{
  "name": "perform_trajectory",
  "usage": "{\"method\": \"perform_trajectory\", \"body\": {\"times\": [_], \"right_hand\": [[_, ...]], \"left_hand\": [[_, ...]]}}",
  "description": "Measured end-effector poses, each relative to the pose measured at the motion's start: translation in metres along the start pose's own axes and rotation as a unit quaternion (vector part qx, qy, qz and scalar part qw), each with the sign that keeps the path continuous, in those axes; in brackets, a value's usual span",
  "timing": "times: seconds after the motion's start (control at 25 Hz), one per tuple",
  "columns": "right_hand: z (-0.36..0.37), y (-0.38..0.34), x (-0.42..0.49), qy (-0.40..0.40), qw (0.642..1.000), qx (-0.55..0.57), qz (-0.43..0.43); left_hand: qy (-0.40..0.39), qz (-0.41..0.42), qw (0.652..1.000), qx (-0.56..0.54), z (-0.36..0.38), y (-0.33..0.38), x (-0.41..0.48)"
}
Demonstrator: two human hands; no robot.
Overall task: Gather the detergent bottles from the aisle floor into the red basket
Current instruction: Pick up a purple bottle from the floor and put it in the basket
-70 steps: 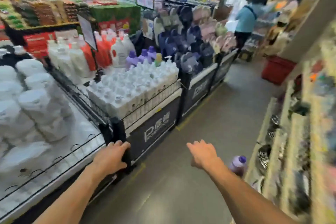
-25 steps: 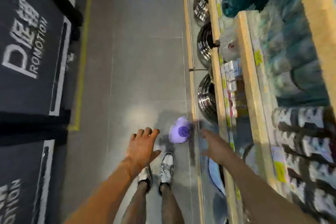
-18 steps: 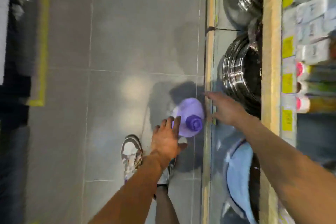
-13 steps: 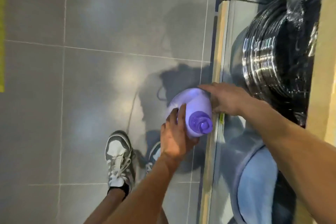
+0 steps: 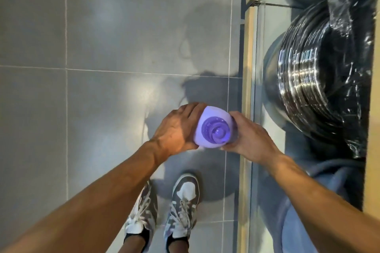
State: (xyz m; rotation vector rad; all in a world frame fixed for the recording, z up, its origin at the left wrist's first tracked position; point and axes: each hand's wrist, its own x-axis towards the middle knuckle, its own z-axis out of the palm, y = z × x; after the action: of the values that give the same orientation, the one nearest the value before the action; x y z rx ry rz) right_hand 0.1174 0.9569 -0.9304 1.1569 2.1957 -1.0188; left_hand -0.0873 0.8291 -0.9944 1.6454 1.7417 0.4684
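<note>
I look straight down at a lilac detergent bottle (image 5: 213,132) with a darker purple cap, seen from the top. My left hand (image 5: 176,129) clasps its left side and my right hand (image 5: 246,139) clasps its right side. The bottle is upright between both palms, above the grey tiled floor (image 5: 102,37). Whether its base still touches the floor is hidden. The red basket is out of view.
My two shoes (image 5: 164,211) stand just below the bottle. On the right a wooden-edged bottom shelf (image 5: 247,47) runs along the aisle, holding stacked shiny black pans (image 5: 320,88) wrapped in plastic and a blue basin (image 5: 298,222).
The view swung from the aisle down to the floor. Both hands reached down and closed on the lilac bottle from either side; it now sits higher and nearer the camera.
</note>
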Motion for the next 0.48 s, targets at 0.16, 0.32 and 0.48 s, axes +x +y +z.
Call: {"method": "perform_trajectory", "body": {"times": [0.16,0.32,0.48], "right_hand": [[-0.015,-0.049,-0.008,-0.024,0.996,-0.070,-0.051],[-0.066,-0.116,-0.039,-0.064,0.986,-0.116,-0.100],[-0.151,-0.213,-0.104,-0.090,0.981,-0.128,-0.111]], "left_hand": [[-0.016,-0.040,0.997,-0.070,-0.038,0.000,-0.026],[0.004,-0.079,0.993,-0.092,-0.106,0.027,-0.071],[0.018,-0.073,0.995,-0.066,-0.231,0.078,-0.109]]}}
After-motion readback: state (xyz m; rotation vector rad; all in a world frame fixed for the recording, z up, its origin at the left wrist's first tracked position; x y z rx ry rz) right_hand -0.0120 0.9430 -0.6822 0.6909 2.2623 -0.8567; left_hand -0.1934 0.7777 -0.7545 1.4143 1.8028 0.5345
